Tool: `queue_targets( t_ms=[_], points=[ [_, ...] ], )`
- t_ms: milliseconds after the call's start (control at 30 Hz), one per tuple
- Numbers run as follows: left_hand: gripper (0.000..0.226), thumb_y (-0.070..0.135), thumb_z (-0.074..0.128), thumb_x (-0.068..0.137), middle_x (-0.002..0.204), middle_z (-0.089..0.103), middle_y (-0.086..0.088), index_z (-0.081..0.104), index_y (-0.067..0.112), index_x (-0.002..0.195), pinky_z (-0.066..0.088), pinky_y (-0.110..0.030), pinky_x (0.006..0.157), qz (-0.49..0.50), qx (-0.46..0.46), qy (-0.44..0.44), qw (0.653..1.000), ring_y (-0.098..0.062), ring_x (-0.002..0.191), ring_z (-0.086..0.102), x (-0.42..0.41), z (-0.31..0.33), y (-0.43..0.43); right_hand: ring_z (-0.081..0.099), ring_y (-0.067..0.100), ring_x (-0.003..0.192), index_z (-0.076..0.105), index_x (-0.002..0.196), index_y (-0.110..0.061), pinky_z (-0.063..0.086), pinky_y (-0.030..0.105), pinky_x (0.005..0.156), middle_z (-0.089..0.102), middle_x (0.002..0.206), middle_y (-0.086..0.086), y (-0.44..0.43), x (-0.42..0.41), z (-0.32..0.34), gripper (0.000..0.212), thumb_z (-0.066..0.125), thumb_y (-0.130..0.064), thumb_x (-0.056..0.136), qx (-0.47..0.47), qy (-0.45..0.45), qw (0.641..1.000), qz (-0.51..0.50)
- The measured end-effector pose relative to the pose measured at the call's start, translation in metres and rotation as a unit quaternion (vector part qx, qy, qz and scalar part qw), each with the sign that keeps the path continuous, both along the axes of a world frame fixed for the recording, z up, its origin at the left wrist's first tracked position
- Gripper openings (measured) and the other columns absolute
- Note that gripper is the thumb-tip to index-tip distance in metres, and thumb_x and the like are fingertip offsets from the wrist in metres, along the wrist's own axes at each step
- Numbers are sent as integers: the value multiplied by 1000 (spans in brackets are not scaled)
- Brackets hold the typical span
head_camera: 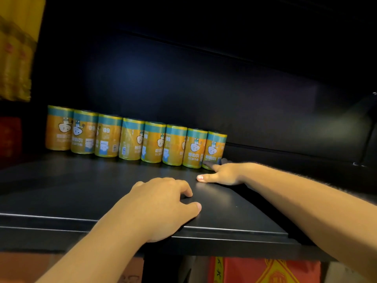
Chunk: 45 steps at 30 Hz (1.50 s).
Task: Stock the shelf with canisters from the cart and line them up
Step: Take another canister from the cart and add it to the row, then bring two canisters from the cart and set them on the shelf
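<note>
- One black metal shelf point(61, 190) bears the stock.
- Eight orange-and-teal cylindrical canisters point(131, 139) stand upright along its back, side by side; judged light, rigid and slick-wrapped, best grasped mid-wall.
- Left hand point(163, 203) rests loosely curled, empty.
- Right hand point(226, 173): thumb splayed, blurred fingers at the rightmost one's foot, gripping nothing.

Eight orange canisters point(135, 138) in a row, far side of the dark shelf point(61, 190); my right hand point(222, 173) touches the rightmost canister point(215, 149) at its base, my left hand point(161, 203) rests near the front edge.
</note>
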<state>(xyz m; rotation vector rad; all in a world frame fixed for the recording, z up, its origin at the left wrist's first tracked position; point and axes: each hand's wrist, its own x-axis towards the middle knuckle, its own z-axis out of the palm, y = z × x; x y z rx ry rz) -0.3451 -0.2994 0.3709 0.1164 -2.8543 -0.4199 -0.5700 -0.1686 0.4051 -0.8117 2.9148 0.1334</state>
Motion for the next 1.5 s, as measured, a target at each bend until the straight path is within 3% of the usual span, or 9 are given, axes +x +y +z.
queue_targets(
  t_ms=[200, 333, 600, 767, 867, 967, 1167, 1300, 1500],
  points=[
    [38, 64, 47, 94, 127, 59, 23, 58, 46, 126, 40, -39, 108, 19, 18, 9, 1000, -7, 117, 53, 0, -1, -1, 8, 28, 156, -1, 159, -46, 10, 49, 123, 3, 170, 2, 5, 9, 6, 94, 34, -88, 83, -8, -13, 1000, 9],
    [36, 64, 49, 92, 121, 61, 24, 60, 46, 121, 43, -37, 105, 20, 22, 17, 999, -6, 113, 55, 1, -2, -2, 16, 25, 155, 14, 160, -39, 13, 48, 123, 16, 169, -2, 16, 35, 25, 87, 31, -84, 88, 14, 21, 999, 32],
    [34, 67, 55, 88, 111, 63, 26, 66, 46, 112, 47, -27, 94, 5, 35, 13, 999, 2, 101, 57, 11, 3, 4, 25, 15, 150, 29, 154, -48, 21, 37, 120, 29, 164, -9, 82, 112, 16, 75, 38, -82, 87, -79, 41, 987, 136],
    [36, 68, 49, 86, 93, 67, 22, 68, 40, 97, 52, -34, 82, 74, 16, 160, 984, -3, 90, 61, 17, 1, 15, 41, 13, 140, 36, 152, -46, 38, 39, 114, 38, 155, -14, 125, 138, -10, 78, 41, -83, 84, -178, 73, 971, 144],
    [36, 60, 45, 92, 94, 67, 16, 66, 35, 105, 50, -34, 72, 137, -84, 218, 963, -10, 83, 59, 23, -2, 27, 41, 6, 136, 42, 148, -41, 41, 35, 110, 42, 149, -18, 147, 148, -35, 71, 47, -77, 87, -280, 121, 942, 140],
    [43, 58, 43, 95, 103, 71, 9, 67, 28, 115, 48, -38, 76, 140, -128, 254, 948, -16, 85, 58, 30, -14, 41, 30, 7, 144, 51, 144, -33, 28, 24, 115, 43, 150, -13, 162, 154, -70, 57, 52, -61, 94, -354, 224, 895, 156],
    [44, 43, 51, 91, 130, 65, -4, 70, 15, 119, 38, -48, 99, 83, -179, 390, 899, -31, 127, 54, 48, -81, 72, 38, 25, 145, 68, 123, -13, 27, 29, 120, 55, 140, 6, 184, 171, -147, 37, 59, -29, 90, -477, 340, 783, 211],
    [31, 27, 59, 90, 132, 63, -12, 74, 9, 110, 37, -49, 104, 49, -205, 447, 870, -38, 128, 55, 67, -139, 85, 43, 33, 141, 70, 119, -7, 32, 39, 118, 57, 137, 14, 190, 179, -197, 37, 68, -14, 83, -474, 318, 788, 230],
    [30, 26, 58, 91, 127, 63, -16, 72, 5, 106, 44, -53, 98, 100, -164, 286, 939, -42, 119, 57, 112, -248, 81, 50, 36, 127, 68, 120, -8, 36, 41, 111, 54, 135, 15, 196, 191, -280, 38, 65, -17, 83, -447, 179, 848, 223]
  ],
)
